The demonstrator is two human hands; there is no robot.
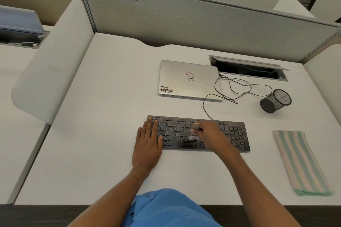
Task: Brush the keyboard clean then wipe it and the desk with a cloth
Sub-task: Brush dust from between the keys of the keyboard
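Evidently mid-brushing. Observed left hand (147, 145) flat, fingers straight, on left end of keyboard (238, 134); right hand (212, 139) curled round brush (196, 126), bristles apparently on middle keys. Found cloth (300, 162) untouched, right of keyboard on desk (92, 143). Yet to wipe either.

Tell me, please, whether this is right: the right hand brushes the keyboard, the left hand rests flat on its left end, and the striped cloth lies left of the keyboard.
No: the head view shows the striped cloth lying right of the keyboard, not left. Otherwise yes: the right hand holds the brush on it and the left hand rests flat on its left end.
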